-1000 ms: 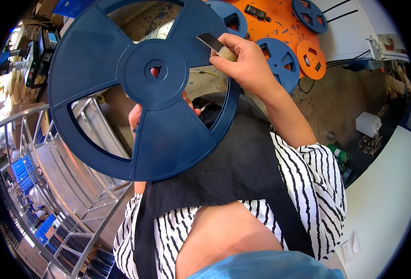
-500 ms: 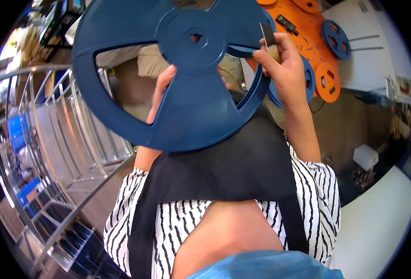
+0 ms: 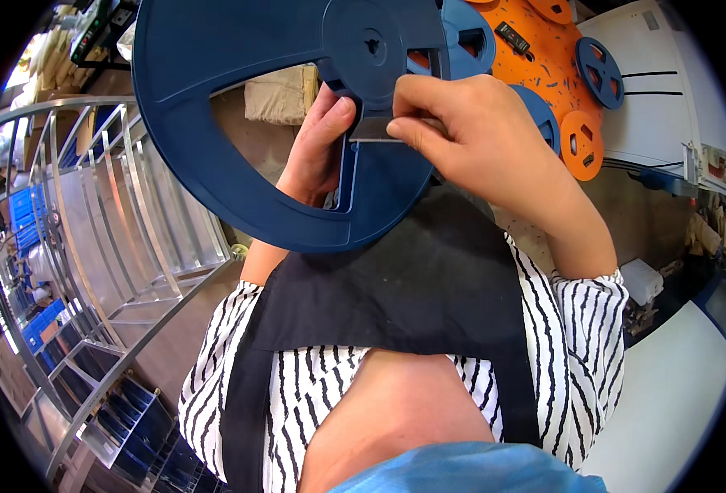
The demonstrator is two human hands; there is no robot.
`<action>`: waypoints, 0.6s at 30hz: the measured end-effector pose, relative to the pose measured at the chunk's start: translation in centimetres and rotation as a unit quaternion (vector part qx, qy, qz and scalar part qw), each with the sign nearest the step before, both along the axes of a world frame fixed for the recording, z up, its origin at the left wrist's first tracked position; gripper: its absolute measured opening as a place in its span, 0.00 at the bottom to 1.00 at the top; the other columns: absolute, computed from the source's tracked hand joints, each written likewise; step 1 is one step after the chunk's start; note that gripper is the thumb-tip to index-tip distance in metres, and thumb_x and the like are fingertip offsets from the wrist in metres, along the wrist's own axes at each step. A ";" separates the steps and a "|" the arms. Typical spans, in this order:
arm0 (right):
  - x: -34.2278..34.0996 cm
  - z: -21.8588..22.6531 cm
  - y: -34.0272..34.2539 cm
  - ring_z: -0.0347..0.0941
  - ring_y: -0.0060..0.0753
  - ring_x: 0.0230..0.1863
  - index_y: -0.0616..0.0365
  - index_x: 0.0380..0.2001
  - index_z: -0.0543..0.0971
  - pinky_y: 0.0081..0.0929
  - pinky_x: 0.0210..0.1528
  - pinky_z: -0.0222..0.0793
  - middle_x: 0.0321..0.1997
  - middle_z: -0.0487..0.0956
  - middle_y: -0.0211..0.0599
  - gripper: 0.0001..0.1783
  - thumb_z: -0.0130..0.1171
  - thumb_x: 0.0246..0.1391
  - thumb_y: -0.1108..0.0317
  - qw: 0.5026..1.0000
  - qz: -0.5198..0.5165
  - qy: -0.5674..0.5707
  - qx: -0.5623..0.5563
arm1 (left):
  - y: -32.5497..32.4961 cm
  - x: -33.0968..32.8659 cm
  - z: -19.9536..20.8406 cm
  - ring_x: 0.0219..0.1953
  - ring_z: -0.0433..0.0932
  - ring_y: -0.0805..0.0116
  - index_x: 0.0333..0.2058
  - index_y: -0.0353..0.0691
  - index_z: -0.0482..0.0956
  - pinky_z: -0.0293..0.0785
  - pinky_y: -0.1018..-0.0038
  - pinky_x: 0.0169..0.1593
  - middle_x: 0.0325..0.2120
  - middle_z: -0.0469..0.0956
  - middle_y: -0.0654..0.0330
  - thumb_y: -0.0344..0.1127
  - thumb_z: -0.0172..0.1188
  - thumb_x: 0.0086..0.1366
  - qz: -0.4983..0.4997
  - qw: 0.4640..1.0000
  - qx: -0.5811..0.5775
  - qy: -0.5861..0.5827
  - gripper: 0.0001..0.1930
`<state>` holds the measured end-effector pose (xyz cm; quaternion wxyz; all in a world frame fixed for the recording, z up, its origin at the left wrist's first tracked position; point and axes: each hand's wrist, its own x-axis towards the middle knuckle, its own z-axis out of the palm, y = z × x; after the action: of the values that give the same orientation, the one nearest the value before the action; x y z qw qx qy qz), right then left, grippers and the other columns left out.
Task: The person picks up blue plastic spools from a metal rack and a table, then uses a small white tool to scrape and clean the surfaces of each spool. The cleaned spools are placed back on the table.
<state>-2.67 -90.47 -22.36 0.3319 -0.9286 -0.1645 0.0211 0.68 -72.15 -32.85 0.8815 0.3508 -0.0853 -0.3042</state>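
The left hand (image 3: 317,149) clasps the blue reel (image 3: 239,62) at its near spoke (image 3: 391,181), seemingly steadying it beyond the black apron (image 3: 387,279) (its fingers are mostly hidden; the thumb shows). The right hand (image 3: 482,131) pinches a flat blade (image 3: 371,129) between thumb and forefinger, probably for control; its bare end juts left of those fingertips, over the spoke, just right of the left thumb.
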 end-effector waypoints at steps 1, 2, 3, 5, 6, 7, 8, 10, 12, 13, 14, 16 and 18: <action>-0.2 0.5 0.0 0.76 0.48 0.27 0.57 0.27 0.77 0.40 0.29 0.69 0.21 0.77 0.42 0.08 0.58 0.52 0.64 1.000 0.016 -0.006 -0.025 | 0.0 -0.1 0.1 0.57 0.70 0.64 0.63 0.41 0.56 0.69 0.67 0.59 0.57 0.67 0.55 0.42 0.56 0.65 0.006 1.000 0.010 -0.015 0.31; -0.4 0.8 0.1 0.76 0.48 0.26 0.56 0.26 0.77 0.40 0.29 0.70 0.20 0.77 0.43 0.08 0.58 0.52 0.64 0.998 0.033 -0.013 -0.049 | 0.2 -0.2 -0.1 0.57 0.69 0.64 0.63 0.40 0.57 0.67 0.67 0.59 0.57 0.67 0.56 0.42 0.57 0.65 0.010 1.000 0.016 -0.023 0.31; -0.7 1.1 0.1 0.76 0.48 0.27 0.57 0.26 0.77 0.41 0.30 0.70 0.20 0.77 0.43 0.08 0.57 0.52 0.64 0.997 0.057 0.000 -0.048 | 0.2 -0.1 -0.2 0.57 0.69 0.64 0.63 0.40 0.57 0.67 0.67 0.59 0.57 0.67 0.56 0.42 0.57 0.65 0.007 1.000 0.015 -0.022 0.31; -1.2 1.6 0.1 0.76 0.48 0.27 0.57 0.25 0.76 0.42 0.30 0.69 0.21 0.77 0.44 0.08 0.57 0.52 0.65 0.993 0.107 0.026 -0.044 | 0.2 -0.1 -0.2 0.58 0.69 0.64 0.63 0.39 0.57 0.67 0.67 0.59 0.57 0.67 0.56 0.42 0.57 0.65 0.003 1.000 0.012 -0.018 0.32; -1.3 2.0 0.2 0.76 0.49 0.27 0.57 0.25 0.77 0.42 0.30 0.70 0.21 0.77 0.44 0.07 0.57 0.52 0.65 0.994 0.092 0.033 -0.049 | 0.2 -0.1 -0.1 0.58 0.69 0.64 0.63 0.38 0.56 0.67 0.67 0.59 0.56 0.67 0.55 0.42 0.58 0.64 0.006 1.000 0.012 -0.022 0.33; -1.1 1.9 0.2 0.76 0.49 0.27 0.57 0.25 0.77 0.42 0.30 0.70 0.21 0.77 0.44 0.08 0.57 0.52 0.65 0.996 0.071 0.019 -0.044 | 0.3 -0.2 -0.1 0.57 0.69 0.64 0.63 0.38 0.56 0.68 0.67 0.59 0.56 0.67 0.55 0.42 0.58 0.64 0.008 1.000 0.012 -0.019 0.33; -0.7 1.5 0.1 0.76 0.49 0.27 0.57 0.25 0.77 0.42 0.30 0.70 0.21 0.77 0.44 0.08 0.57 0.52 0.65 0.998 0.051 0.005 -0.040 | 0.3 -0.3 -0.1 0.57 0.69 0.64 0.63 0.38 0.56 0.68 0.67 0.58 0.56 0.67 0.55 0.42 0.58 0.64 0.009 1.000 0.012 -0.016 0.33; 0.1 0.8 -0.1 0.76 0.50 0.28 0.57 0.25 0.77 0.42 0.31 0.70 0.21 0.77 0.44 0.08 0.58 0.51 0.64 1.000 0.009 -0.008 -0.025 | 0.1 -0.1 0.7 0.57 0.70 0.64 0.64 0.38 0.54 0.69 0.68 0.58 0.57 0.67 0.54 0.42 0.58 0.64 0.004 0.999 0.032 -0.022 0.34; -0.4 1.1 -0.2 0.76 0.49 0.28 0.56 0.25 0.76 0.42 0.31 0.70 0.21 0.77 0.44 0.08 0.59 0.51 0.63 0.998 0.055 0.025 -0.035 | 0.2 -0.4 0.2 0.56 0.70 0.63 0.65 0.38 0.53 0.69 0.68 0.58 0.57 0.67 0.54 0.42 0.57 0.64 -0.003 0.999 0.027 -0.033 0.35; -0.4 1.4 -0.2 0.76 0.49 0.28 0.56 0.25 0.76 0.42 0.31 0.70 0.21 0.77 0.43 0.08 0.59 0.50 0.63 0.996 0.075 0.034 -0.042 | 0.3 0.0 0.1 0.56 0.71 0.63 0.65 0.38 0.53 0.69 0.68 0.58 0.57 0.67 0.54 0.42 0.57 0.64 -0.008 0.999 0.023 -0.047 0.35; -0.6 1.0 -0.6 0.71 0.46 0.21 0.58 0.25 0.73 0.34 0.24 0.64 0.16 0.71 0.41 0.10 0.61 0.51 0.65 0.992 0.118 0.022 0.036 | 0.2 0.0 0.6 0.55 0.72 0.63 0.65 0.39 0.52 0.70 0.68 0.57 0.56 0.68 0.53 0.42 0.55 0.64 -0.001 0.999 0.022 -0.030 0.35; -0.1 0.8 -1.4 0.71 0.32 0.20 0.59 0.27 0.74 0.28 0.23 0.63 0.19 0.73 0.36 0.07 0.61 0.52 0.68 0.983 0.104 0.041 0.144 | 0.4 -0.3 1.2 0.54 0.72 0.61 0.64 0.38 0.55 0.71 0.66 0.57 0.56 0.68 0.53 0.47 0.51 0.66 0.006 1.000 -0.014 0.015 0.33; 0.8 0.5 -3.1 0.67 0.13 0.21 0.58 0.33 0.77 0.15 0.21 0.61 0.24 0.73 0.27 0.05 0.57 0.57 0.69 0.944 -0.006 0.073 0.321 | 0.6 0.2 1.3 0.52 0.73 0.54 0.61 0.35 0.60 0.71 0.61 0.57 0.51 0.70 0.49 0.57 0.47 0.65 -0.069 0.991 -0.115 0.010 0.35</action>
<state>-1.87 -93.55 -21.87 0.6239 -0.7695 -0.1322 0.0333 0.88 -71.51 -31.56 0.8938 0.2375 -0.1351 -0.3557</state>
